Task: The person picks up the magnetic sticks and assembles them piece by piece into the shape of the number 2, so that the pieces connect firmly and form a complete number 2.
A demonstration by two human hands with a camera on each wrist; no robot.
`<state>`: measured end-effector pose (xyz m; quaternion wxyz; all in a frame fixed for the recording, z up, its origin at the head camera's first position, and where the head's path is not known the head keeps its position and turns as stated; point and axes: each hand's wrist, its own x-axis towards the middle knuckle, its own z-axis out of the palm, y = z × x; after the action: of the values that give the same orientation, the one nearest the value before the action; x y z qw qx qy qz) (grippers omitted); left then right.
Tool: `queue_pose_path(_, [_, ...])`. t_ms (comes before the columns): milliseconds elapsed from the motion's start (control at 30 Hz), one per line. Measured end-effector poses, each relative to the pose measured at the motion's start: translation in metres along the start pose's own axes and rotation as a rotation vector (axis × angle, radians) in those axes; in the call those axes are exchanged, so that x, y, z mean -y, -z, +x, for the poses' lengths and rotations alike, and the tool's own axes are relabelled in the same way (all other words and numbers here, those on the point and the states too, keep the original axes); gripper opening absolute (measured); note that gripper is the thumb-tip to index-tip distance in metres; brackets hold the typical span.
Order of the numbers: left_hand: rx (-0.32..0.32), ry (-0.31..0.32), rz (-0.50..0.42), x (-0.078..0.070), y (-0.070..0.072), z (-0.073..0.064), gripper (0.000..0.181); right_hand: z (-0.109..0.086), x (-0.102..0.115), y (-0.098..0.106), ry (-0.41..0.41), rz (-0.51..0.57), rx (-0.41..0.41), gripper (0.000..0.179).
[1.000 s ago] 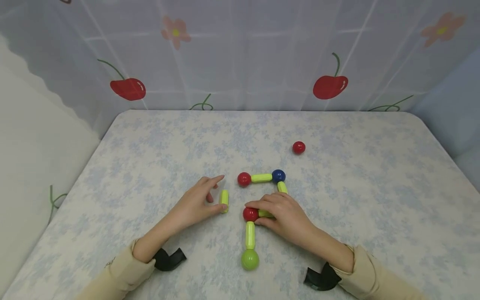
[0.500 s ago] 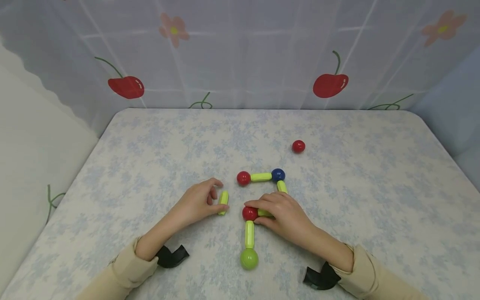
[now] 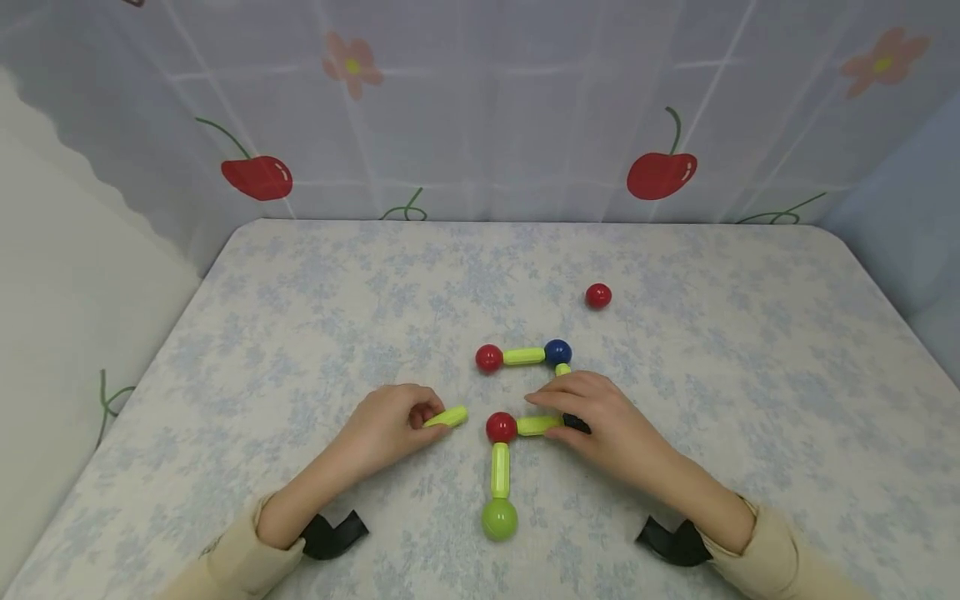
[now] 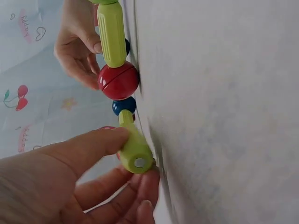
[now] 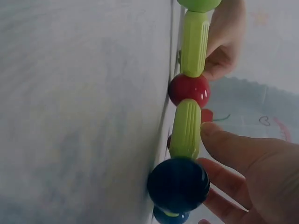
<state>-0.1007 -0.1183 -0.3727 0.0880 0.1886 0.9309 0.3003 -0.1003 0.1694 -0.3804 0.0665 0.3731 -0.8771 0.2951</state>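
My left hand pinches a loose yellow-green magnetic stick between thumb and fingers; a silvery disc shows in its end. Right of it lies a joined chain of balls and sticks. A green ball leads by a stick to a red ball, then by a second stick to a dark ball. My right hand is around that dark ball, fingers spread, thumb alongside the second stick. Beyond are a blue ball, a stick and another red ball.
A single red ball lies farther back on the flowered tablecloth. A curtain printed with cherries hangs behind the table's far edge. Black straps hang at both wrists.
My left hand has picked up the loose stick and turned it toward the near red ball. My right hand has let go of that red ball and drawn back right, uncovering the dark ball.
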Motion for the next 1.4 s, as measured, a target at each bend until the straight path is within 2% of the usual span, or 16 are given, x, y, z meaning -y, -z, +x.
queue_pose_path(133, [-0.039,-0.039,-0.045,-0.003,0.0,-0.008,0.012,-0.013,-0.006,0.007,-0.046,-0.032,-0.025,0.047])
queue_pose_path(233, [-0.029,-0.095,-0.12,-0.009,0.0,-0.014,0.015,-0.021,-0.008,0.01,-0.098,-0.049,-0.057,0.049])
queue_pose_path(333, [-0.006,-0.158,-0.2,-0.017,-0.003,-0.02,0.02,-0.026,-0.008,0.012,-0.15,-0.038,-0.054,0.048])
queue_pose_path(500, [0.014,-0.296,-0.316,-0.036,-0.017,-0.028,0.024,-0.031,-0.009,0.012,-0.199,0.001,0.002,0.046])
queue_pose_path(633, [0.039,-0.344,-0.366,-0.048,-0.034,-0.031,0.023,-0.032,-0.011,0.01,-0.179,0.037,-0.004,0.045])
queue_pose_path(733, [0.058,-0.332,-0.347,-0.054,-0.045,-0.031,0.022,-0.033,-0.013,0.008,-0.161,0.058,-0.019,0.045])
queue_pose_path(867, [0.059,-0.329,-0.275,-0.06,-0.055,-0.031,0.021,-0.033,-0.014,0.007,-0.16,0.081,-0.028,0.044])
queue_pose_path(1167, [-0.004,-0.331,-0.191,-0.062,-0.069,-0.034,0.018,-0.032,-0.013,0.005,-0.165,0.113,-0.043,0.043])
queue_pose_path(1400, [-0.038,-0.338,-0.151,-0.063,-0.072,-0.036,0.017,-0.032,-0.014,0.003,-0.165,0.137,-0.049,0.043])
